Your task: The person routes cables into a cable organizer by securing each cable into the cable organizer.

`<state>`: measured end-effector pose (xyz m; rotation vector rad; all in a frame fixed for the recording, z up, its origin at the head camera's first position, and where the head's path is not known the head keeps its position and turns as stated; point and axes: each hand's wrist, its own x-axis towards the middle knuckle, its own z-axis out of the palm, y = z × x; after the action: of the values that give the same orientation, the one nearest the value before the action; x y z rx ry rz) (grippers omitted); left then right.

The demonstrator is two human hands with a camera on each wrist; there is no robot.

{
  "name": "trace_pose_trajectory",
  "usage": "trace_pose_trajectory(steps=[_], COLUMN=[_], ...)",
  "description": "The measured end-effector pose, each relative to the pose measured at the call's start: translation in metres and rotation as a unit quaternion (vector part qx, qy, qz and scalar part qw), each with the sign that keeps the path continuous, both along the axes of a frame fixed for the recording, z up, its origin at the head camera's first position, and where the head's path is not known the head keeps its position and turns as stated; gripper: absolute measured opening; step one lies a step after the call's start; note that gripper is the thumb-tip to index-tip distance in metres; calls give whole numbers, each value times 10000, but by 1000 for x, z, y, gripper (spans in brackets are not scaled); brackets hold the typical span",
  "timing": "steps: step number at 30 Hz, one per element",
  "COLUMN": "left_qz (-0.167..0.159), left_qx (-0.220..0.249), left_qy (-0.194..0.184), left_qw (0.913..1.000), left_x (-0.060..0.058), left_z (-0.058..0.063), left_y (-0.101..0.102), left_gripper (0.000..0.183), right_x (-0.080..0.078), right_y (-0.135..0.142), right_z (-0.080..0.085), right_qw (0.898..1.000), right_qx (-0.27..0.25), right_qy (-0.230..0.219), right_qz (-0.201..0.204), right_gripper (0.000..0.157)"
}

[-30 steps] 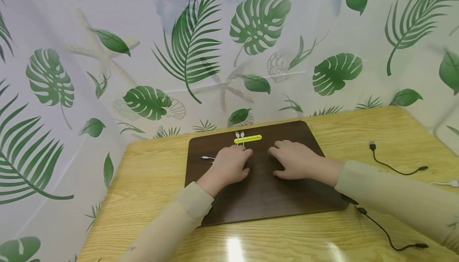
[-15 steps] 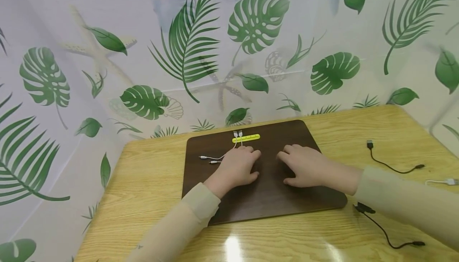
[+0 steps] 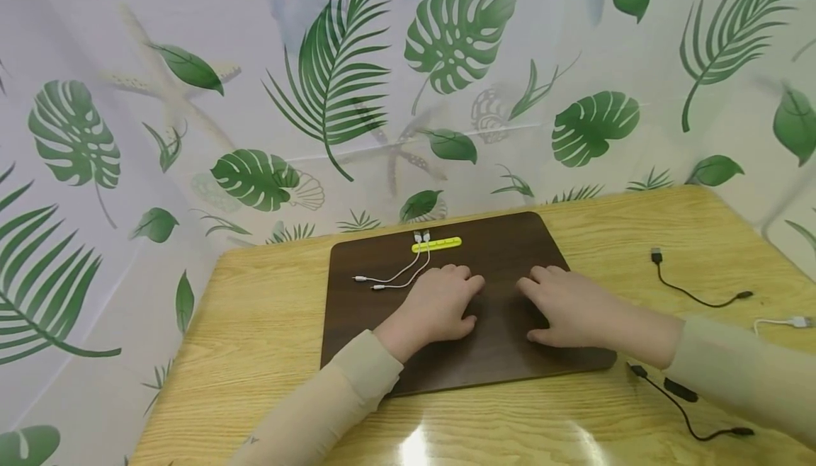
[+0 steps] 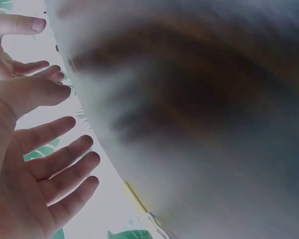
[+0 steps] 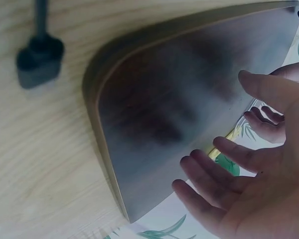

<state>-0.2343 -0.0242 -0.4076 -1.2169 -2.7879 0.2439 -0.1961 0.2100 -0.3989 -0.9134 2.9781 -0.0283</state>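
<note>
My left hand (image 3: 440, 303) hovers over the middle of a dark brown board (image 3: 491, 239), its fingers relaxed and holding nothing. To its right, my right hand (image 3: 567, 307) is over the board's right side, also holding nothing. In both wrist views the fingers spread loosely above the board's surface. Near the board's far edge lies a yellow cable clip strip (image 3: 449, 243). Two white USB cables sit in its left end, plugs pointing away; one cable (image 3: 401, 273) curves left, and the other (image 3: 408, 284) runs close beside my left hand.
Right of the board, on the wooden table (image 3: 274, 310), lie a black USB cable (image 3: 691, 296), a white cable (image 3: 774, 322) partly cut off by the frame, and a nearer black cable (image 3: 676, 406). A small black object (image 3: 681, 389) shows beside my right sleeve. A leaf-print cloth (image 3: 382, 98) hangs behind.
Both hands have moved right and slightly nearer the person, the right one farther. The white cables, earlier partly covered by the left hand, now show along their length.
</note>
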Motion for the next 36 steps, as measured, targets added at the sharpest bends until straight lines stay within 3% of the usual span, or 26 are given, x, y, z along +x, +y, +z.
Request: trace_pose_trajectory(steps=[24,36], left_qz=[-486,-759], left_qx=[-126,-267], left_qy=[-164,-99], left_qw=[9986,9967], left_x=[20,26], left_z=[1,-3], left_y=[30,54], left_gripper=[40,39], right_x=[34,54], right_y=[42,68], right_z=[-8,-1], right_qw=[9980,9939], right_qx=[-57,-123], right_qy=[-199,-336], right_qz=[-594,-1043], right_gripper=[70,71])
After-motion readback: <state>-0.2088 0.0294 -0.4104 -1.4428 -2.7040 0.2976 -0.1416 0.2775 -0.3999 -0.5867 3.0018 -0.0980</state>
